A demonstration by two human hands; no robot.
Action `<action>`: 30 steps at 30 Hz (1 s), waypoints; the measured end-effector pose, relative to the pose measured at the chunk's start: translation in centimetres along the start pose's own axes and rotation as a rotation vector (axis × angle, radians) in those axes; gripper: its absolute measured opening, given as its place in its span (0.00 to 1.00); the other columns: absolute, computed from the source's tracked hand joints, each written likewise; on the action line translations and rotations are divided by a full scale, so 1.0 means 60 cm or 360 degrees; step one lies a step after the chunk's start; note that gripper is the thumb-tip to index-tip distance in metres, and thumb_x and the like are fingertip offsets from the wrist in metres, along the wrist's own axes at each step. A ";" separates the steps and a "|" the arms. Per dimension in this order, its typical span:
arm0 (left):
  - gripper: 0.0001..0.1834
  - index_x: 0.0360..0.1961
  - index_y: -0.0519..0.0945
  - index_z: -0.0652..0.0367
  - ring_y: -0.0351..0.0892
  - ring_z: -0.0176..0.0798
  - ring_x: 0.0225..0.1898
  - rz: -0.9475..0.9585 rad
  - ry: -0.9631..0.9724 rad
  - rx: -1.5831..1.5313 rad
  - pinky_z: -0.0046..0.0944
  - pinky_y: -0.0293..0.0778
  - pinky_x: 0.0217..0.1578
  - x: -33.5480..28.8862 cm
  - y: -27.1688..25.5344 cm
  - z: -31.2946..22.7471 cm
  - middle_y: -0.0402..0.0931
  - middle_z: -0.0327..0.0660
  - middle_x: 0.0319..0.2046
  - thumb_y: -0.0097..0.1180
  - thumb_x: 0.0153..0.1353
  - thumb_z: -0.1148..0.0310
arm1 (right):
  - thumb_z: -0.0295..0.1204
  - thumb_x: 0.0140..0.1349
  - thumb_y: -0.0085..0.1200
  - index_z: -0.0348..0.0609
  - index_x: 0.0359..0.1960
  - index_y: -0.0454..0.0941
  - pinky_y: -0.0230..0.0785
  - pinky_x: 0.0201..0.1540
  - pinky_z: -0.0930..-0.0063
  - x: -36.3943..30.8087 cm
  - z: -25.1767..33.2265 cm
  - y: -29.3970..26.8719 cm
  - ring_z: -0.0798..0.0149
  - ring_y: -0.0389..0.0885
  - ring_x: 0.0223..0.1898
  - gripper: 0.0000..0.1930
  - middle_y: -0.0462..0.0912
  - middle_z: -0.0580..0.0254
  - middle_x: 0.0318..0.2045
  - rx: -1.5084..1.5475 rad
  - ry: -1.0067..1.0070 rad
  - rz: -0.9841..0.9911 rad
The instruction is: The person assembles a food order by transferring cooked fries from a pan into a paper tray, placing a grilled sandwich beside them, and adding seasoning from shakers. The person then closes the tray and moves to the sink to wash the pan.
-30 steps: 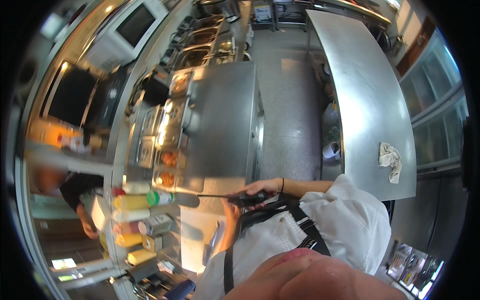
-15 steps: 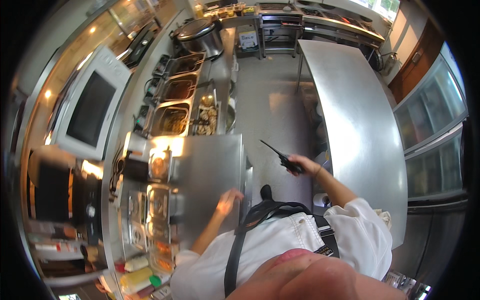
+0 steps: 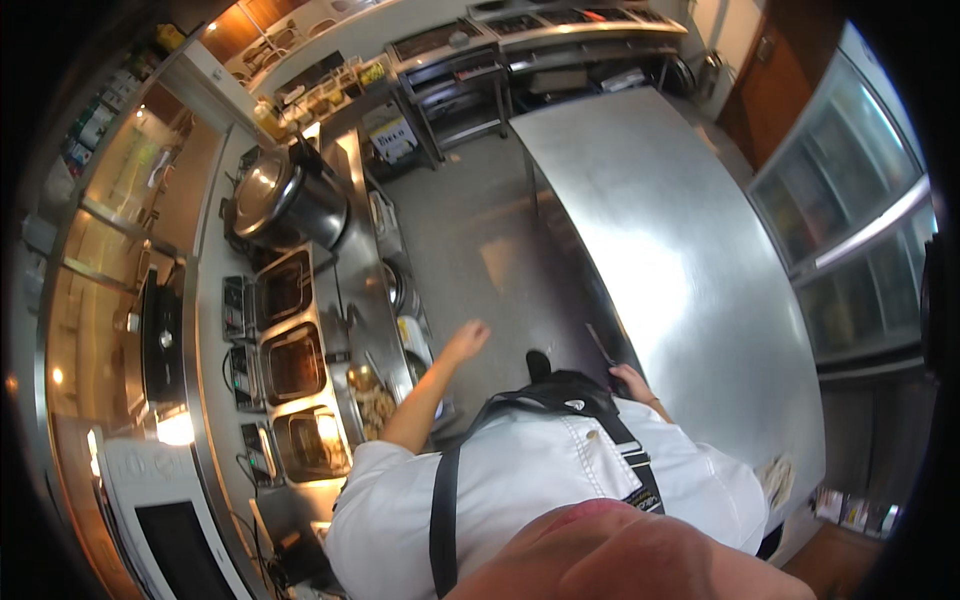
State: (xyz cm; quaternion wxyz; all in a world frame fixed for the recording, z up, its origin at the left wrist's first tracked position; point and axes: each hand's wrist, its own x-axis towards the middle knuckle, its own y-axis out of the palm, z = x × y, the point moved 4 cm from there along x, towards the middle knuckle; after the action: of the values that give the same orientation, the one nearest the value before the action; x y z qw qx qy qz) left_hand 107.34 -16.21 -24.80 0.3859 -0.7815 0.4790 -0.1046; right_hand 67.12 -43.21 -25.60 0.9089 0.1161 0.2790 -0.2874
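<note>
My left hand (image 3: pixel 470 338) is over the floor of the aisle, its fingers curled in. Nothing shows in it. My right hand (image 3: pixel 632 382) is low beside the near left edge of the steel table (image 3: pixel 640 190). It is closed around a long, thin, dark-handled tool (image 3: pixel 602 345) whose narrow end points up and forward. The tool's exact kind cannot be made out, and my hand hides part of it.
Along the left counter stand a large steel pot (image 3: pixel 310 205), several fryer wells (image 3: pixel 295 362) and a tray of pale food pieces (image 3: pixel 376 408). A white microwave (image 3: pixel 165 480) is at the lower left. Glass-door fridges (image 3: pixel 850 160) line the right. A stove (image 3: pixel 570 25) is at the back.
My view has moved forward along the aisle and turned. My right hand has lowered the tool to the table's side. My left hand has left the steel counter for the aisle.
</note>
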 end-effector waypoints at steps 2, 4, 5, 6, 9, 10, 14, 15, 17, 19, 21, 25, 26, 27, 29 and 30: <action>0.26 0.49 0.80 0.63 0.81 0.63 0.50 0.0300 -0.0495 0.0075 0.54 0.76 0.51 -0.018 0.029 0.157 0.82 0.60 0.48 0.54 0.69 0.48 | 0.46 0.68 0.62 0.43 0.44 0.75 0.66 0.34 0.77 0.137 0.169 0.088 0.74 0.76 0.29 0.19 0.79 0.66 0.30 -0.0030 -0.0245 0.0318; 0.29 0.56 0.79 0.68 0.83 0.63 0.52 0.0720 -0.0758 0.0176 0.55 0.77 0.52 -0.067 0.045 0.286 0.83 0.62 0.48 0.53 0.68 0.51 | 0.43 0.71 0.60 0.44 0.46 0.70 0.64 0.22 0.80 0.257 0.335 0.180 0.75 0.75 0.21 0.18 0.78 0.66 0.27 0.0001 -0.0233 0.0565; 0.25 0.45 0.82 0.65 0.86 0.54 0.44 0.0686 -0.0666 0.0502 0.49 0.79 0.42 -0.088 0.034 0.336 0.85 0.59 0.42 0.53 0.66 0.50 | 0.41 0.70 0.62 0.44 0.47 0.69 0.65 0.25 0.80 0.310 0.411 0.224 0.76 0.75 0.23 0.18 0.78 0.67 0.27 -0.0012 -0.0314 0.0642; 0.25 0.47 0.83 0.67 0.86 0.54 0.45 0.1047 -0.0726 0.0443 0.50 0.79 0.44 -0.111 0.039 0.373 0.85 0.59 0.42 0.54 0.66 0.52 | 0.41 0.70 0.63 0.45 0.48 0.69 0.66 0.26 0.79 0.359 0.484 0.266 0.76 0.75 0.24 0.18 0.78 0.67 0.28 -0.0121 -0.0349 0.0714; 0.24 0.48 0.83 0.68 0.86 0.52 0.44 0.1220 -0.1155 0.0014 0.49 0.79 0.46 -0.140 -0.015 0.436 0.85 0.57 0.42 0.56 0.65 0.55 | 0.41 0.68 0.65 0.46 0.49 0.69 0.66 0.28 0.78 0.494 0.645 0.374 0.76 0.75 0.26 0.20 0.77 0.69 0.28 -0.0396 -0.0409 0.0966; 0.24 0.48 0.83 0.67 0.86 0.52 0.44 0.0956 -0.1362 -0.0281 0.49 0.79 0.46 -0.128 -0.050 0.447 0.85 0.57 0.41 0.56 0.65 0.55 | 0.41 0.68 0.66 0.46 0.49 0.69 0.66 0.28 0.79 0.531 0.681 0.396 0.76 0.76 0.26 0.20 0.77 0.69 0.28 -0.0453 -0.0432 0.1016; 0.22 0.48 0.83 0.66 0.85 0.48 0.42 0.0122 -0.1368 -0.0923 0.48 0.79 0.44 0.057 -0.203 0.477 0.85 0.54 0.40 0.57 0.65 0.56 | 0.45 0.66 0.67 0.46 0.50 0.70 0.67 0.27 0.79 0.665 0.746 0.477 0.77 0.76 0.25 0.23 0.78 0.70 0.28 -0.0435 -0.0341 0.1049; 0.22 0.48 0.83 0.66 0.85 0.47 0.42 0.0048 -0.1199 -0.0856 0.47 0.79 0.44 0.143 -0.242 0.484 0.85 0.53 0.40 0.57 0.64 0.56 | 0.46 0.66 0.67 0.46 0.51 0.70 0.67 0.27 0.79 0.699 0.755 0.480 0.77 0.76 0.24 0.24 0.78 0.70 0.29 -0.0461 -0.0235 0.0935; 0.20 0.48 0.81 0.64 0.84 0.45 0.39 -0.0024 -0.0776 -0.0534 0.47 0.77 0.41 0.324 -0.317 0.493 0.83 0.49 0.39 0.60 0.65 0.57 | 0.45 0.67 0.66 0.47 0.50 0.71 0.67 0.27 0.78 0.735 0.744 0.482 0.76 0.76 0.25 0.22 0.79 0.70 0.29 -0.0253 -0.0086 0.0810; 0.20 0.44 0.80 0.64 0.83 0.45 0.38 0.0054 -0.0777 -0.0439 0.47 0.77 0.40 0.518 -0.380 0.488 0.82 0.50 0.37 0.61 0.66 0.55 | 0.44 0.69 0.64 0.48 0.49 0.72 0.67 0.26 0.79 0.763 0.745 0.479 0.75 0.76 0.24 0.19 0.78 0.68 0.28 0.0064 -0.0127 0.0762; 0.20 0.35 0.79 0.63 0.82 0.45 0.35 0.0027 -0.0487 -0.0166 0.47 0.76 0.39 0.704 -0.450 0.445 0.79 0.49 0.29 0.62 0.66 0.54 | 0.42 0.70 0.63 0.48 0.48 0.72 0.67 0.26 0.80 0.799 0.750 0.451 0.74 0.76 0.23 0.17 0.79 0.67 0.28 0.0217 -0.0119 0.0550; 0.25 0.30 0.83 0.61 0.82 0.46 0.32 0.0444 -0.0016 0.0032 0.47 0.76 0.38 1.038 -0.571 0.313 0.81 0.48 0.26 0.56 0.70 0.47 | 0.42 0.71 0.60 0.48 0.47 0.72 0.68 0.25 0.80 0.892 0.784 0.381 0.72 0.76 0.22 0.14 0.79 0.65 0.27 0.0611 -0.0081 0.0129; 0.27 0.30 0.84 0.61 0.82 0.46 0.32 0.0513 0.0014 -0.0046 0.47 0.76 0.38 1.101 -0.593 0.289 0.82 0.47 0.26 0.53 0.72 0.46 | 0.43 0.72 0.58 0.49 0.46 0.73 0.69 0.24 0.79 0.924 0.796 0.366 0.71 0.76 0.21 0.14 0.79 0.65 0.27 0.0742 -0.0035 0.0052; 0.30 0.31 0.85 0.61 0.83 0.46 0.33 0.0556 0.0020 -0.0109 0.47 0.76 0.39 1.164 -0.611 0.270 0.83 0.47 0.27 0.50 0.73 0.44 | 0.47 0.73 0.55 0.49 0.49 0.72 0.70 0.23 0.78 0.963 0.811 0.348 0.70 0.77 0.22 0.16 0.80 0.63 0.27 0.0710 -0.0015 -0.0049; 0.34 0.32 0.86 0.62 0.83 0.45 0.34 0.0622 0.0010 -0.0176 0.47 0.76 0.41 1.281 -0.647 0.243 0.84 0.47 0.28 0.44 0.75 0.41 | 0.47 0.73 0.54 0.49 0.49 0.72 0.70 0.24 0.77 1.047 0.868 0.320 0.70 0.77 0.21 0.17 0.80 0.63 0.26 0.0759 -0.0068 -0.0127; 0.36 0.33 0.87 0.62 0.83 0.45 0.34 0.0664 -0.0021 -0.0182 0.46 0.76 0.42 1.327 -0.657 0.241 0.84 0.47 0.29 0.41 0.76 0.40 | 0.47 0.74 0.54 0.48 0.49 0.73 0.71 0.26 0.76 1.091 0.902 0.304 0.69 0.78 0.23 0.16 0.80 0.63 0.27 0.0746 -0.0065 -0.0146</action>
State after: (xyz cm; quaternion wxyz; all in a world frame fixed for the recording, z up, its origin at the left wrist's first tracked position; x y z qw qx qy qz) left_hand 182.71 -65.39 -23.32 0.3573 -0.6867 0.6330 0.0100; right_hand 146.14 -78.53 -18.01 0.8486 0.3053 0.1911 -0.3875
